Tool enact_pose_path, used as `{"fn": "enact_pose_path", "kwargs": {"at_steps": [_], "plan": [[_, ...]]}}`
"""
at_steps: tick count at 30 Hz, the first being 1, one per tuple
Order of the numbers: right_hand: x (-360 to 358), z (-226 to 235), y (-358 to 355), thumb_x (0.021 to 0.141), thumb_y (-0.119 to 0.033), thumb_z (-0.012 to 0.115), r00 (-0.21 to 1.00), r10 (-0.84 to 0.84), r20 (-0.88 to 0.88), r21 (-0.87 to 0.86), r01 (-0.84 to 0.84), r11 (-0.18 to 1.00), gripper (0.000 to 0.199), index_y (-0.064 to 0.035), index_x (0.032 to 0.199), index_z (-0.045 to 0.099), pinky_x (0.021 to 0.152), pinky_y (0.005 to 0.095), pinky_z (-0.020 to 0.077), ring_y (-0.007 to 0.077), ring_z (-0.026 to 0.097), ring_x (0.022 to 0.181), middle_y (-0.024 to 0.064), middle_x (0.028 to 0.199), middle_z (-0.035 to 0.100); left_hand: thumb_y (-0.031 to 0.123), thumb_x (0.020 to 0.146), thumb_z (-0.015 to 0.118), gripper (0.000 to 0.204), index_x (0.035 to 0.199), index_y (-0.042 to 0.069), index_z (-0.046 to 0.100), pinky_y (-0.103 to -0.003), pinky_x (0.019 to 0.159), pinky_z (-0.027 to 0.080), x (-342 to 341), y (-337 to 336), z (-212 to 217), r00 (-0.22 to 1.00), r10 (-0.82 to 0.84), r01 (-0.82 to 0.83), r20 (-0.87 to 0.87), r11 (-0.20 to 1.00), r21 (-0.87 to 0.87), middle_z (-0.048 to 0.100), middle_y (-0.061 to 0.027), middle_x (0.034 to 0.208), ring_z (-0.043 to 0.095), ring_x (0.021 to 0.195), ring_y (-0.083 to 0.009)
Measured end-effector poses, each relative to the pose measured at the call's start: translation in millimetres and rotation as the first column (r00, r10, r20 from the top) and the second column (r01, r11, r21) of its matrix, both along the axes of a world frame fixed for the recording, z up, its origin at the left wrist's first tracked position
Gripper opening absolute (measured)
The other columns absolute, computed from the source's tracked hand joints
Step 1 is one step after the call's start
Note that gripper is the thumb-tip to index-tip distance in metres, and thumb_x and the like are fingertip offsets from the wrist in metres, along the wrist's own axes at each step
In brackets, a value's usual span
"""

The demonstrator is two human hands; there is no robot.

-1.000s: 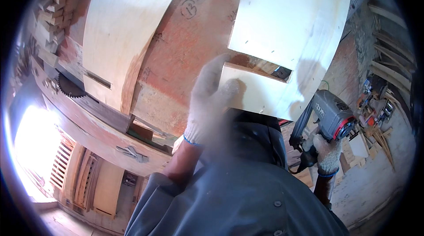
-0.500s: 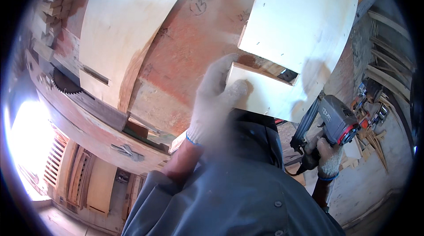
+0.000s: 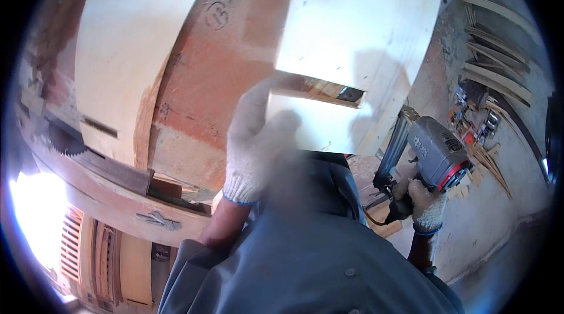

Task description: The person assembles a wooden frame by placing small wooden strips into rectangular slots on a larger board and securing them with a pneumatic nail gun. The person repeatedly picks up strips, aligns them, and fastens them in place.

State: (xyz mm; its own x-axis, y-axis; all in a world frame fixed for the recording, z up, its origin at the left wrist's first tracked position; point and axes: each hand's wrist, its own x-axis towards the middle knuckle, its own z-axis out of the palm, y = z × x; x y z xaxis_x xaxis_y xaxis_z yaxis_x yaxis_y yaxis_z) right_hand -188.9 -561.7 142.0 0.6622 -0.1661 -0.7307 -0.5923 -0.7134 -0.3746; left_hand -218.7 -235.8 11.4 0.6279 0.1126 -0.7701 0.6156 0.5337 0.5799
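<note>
While the left hand (image 3: 255,143), in a white knit glove, lies flat with fingers spread against the pale curved plywood panel (image 3: 358,32) at the centre of the frame, the right hand (image 3: 424,202), likewise gloved, is closed around the grip of a grey nail gun (image 3: 432,158) at the right of the frame, just beside the panel's lower right edge. A narrow rectangular slot (image 3: 329,89) is cut through the panel, just right of the left fingertips. A reddish-brown curved form (image 3: 217,79) shows between this panel and a second pale panel (image 3: 129,44) at upper left. A toothed saw blade (image 3: 63,140) sits at far left, on a wooden bench (image 3: 111,202). Strips of scrap wood (image 3: 493,85) lie on the floor at upper right. A grey-blue sleeve (image 3: 305,267) fills the lower centre.
</note>
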Motion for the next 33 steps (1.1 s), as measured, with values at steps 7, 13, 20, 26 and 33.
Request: {"fn": "enact_pose_path", "kwargs": {"at_steps": [7,13,20,26,33], "plan": [[14,23,35,0.083,-0.005,0.061,0.991,-0.003,-0.134,-0.143,-0.016,0.99,0.024,0.0002,0.105,0.07,0.086,0.0377,0.0554,0.0224,0.068,0.09,0.0103,0.098,0.072,0.009,0.095,0.064,0.063,0.153,-0.006,0.043,-0.036,0.105,0.05,7,-5,7,0.996,0.077,-0.082,-0.05,0.992,-0.093,0.061,-0.0158,0.137,0.061,0.121,-0.021],[-18,41,10,0.085,-0.007,0.068,0.981,0.178,-0.072,-0.17,-0.188,0.967,0.029,-0.0007,0.114,0.07,0.091,0.039,0.0552,0.0236,0.068,0.099,0.0115,0.11,0.071,0.003,0.095,0.066,0.057,0.148,-0.008,0.047,-0.033,0.099,0.054,3,-6,2,0.978,0.206,-0.207,-0.011,0.975,-0.086,0.063,-0.0164,0.135,0.063,0.117,-0.0195],[-17,39,31,0.085,-0.01,0.069,0.879,0.457,-0.137,-0.1,-0.472,0.876,0.029,-0.0023,0.113,0.07,0.089,0.0412,0.0557,0.0267,0.069,0.098,0.0124,0.108,0.071,0.007,0.095,0.069,0.058,0.147,-0.008,0.049,-0.032,0.099,0.054,8,-7,5,0.979,0.201,-0.204,-0.04,0.973,-0.104,0.064,-0.0153,0.132,0.063,0.117,-0.0194],[-25,35,51,0.086,-0.013,0.07,0.81,0.57,-0.136,-0.106,-0.584,0.805,0.028,-0.0037,0.113,0.07,0.088,0.043,0.0561,0.0295,0.069,0.098,0.0132,0.107,0.071,0.01,0.093,0.069,0.065,0.151,-0.009,0.045,-0.035,0.099,0.056,7,-2,2,0.991,0.121,-0.127,-0.06,0.986,-0.106,0.064,-0.0191,0.133,0.066,0.116,-0.0226],[-31,35,66,0.086,-0.016,0.071,0.76,0.638,-0.122,-0.164,-0.65,0.742,0.028,-0.0053,0.112,0.07,0.087,0.0452,0.0566,0.0327,0.069,0.097,0.0142,0.106,0.071,0.002,0.094,0.064,0.057,0.148,-0.008,0.049,-0.031,0.089,0.059,0,-8,-1,0.989,0.139,-0.14,-0.042,0.99,-0.023,0.067,-0.0165,0.127,0.068,0.109,-0.0208]]}}
